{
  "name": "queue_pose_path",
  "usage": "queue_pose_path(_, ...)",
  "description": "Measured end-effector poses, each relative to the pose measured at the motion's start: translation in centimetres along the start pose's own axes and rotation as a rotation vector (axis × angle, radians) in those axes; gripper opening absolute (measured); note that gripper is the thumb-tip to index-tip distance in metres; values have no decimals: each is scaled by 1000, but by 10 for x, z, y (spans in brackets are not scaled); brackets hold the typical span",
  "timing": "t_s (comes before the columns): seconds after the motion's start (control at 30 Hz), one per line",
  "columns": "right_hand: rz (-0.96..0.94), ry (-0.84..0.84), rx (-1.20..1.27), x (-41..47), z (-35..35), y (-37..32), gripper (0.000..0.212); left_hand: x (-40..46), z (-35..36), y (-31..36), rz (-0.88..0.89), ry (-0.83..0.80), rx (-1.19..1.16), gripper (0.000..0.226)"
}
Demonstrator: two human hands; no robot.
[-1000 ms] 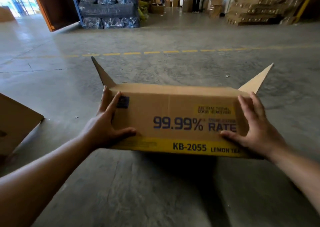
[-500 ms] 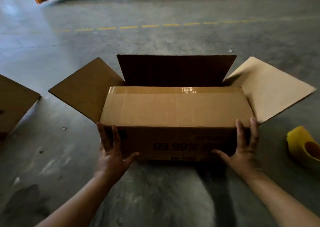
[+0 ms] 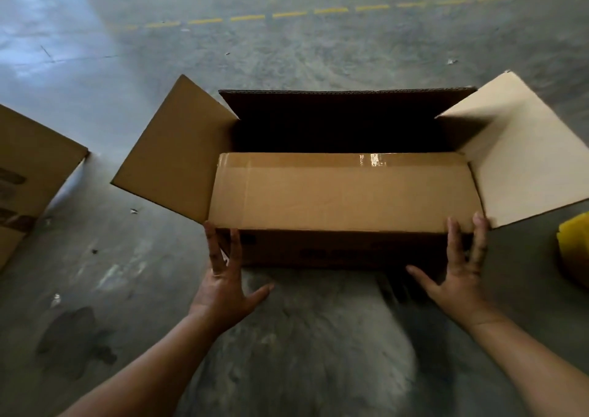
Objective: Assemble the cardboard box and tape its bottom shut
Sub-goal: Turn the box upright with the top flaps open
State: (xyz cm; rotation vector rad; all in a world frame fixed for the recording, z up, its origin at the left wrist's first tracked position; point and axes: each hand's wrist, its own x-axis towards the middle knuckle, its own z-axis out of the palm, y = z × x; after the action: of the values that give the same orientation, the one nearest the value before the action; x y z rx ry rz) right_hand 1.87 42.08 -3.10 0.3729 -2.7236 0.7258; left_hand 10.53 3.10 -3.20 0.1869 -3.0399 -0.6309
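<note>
Brown rectangular cardboard box (image 3: pixel 344 193) sits on grey concrete floor (image 3: pixel 287 53), centre frame, top open, flaps splayed toward 9, 12, 3 o'clock; near flap folded inward, clear tape strip (image 3: pixel 371 160) along its edge. Left hand (image 3: pixel 224 284) and right hand (image 3: pixel 459 276) spread open, fingertips at near corners, gripping nothing. Yellow object (image 3: pixel 575 251) at 3 o'clock; second cardboard carton (image 3: pixel 28 174) at 9 o'clock.

No legible text on box (image 3: pixel 344 193)
</note>
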Motion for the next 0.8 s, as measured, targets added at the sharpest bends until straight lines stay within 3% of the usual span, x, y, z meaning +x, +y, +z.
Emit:
queue_pose_path(0.23, 128, -79, -18, -5, -6, -7, 113, -3, -12, 3, 11, -70, 1, 134)
queue_pose_path(0.63, 190, -320, -188, -4, -42, -31, 96, -14, -28, 10, 42, -116, 11, 127)
queue_pose_path(0.8, 268, -428, -257, 21, -49, -41, 96, 1, -46, 21, -7, -207, 70, 124)
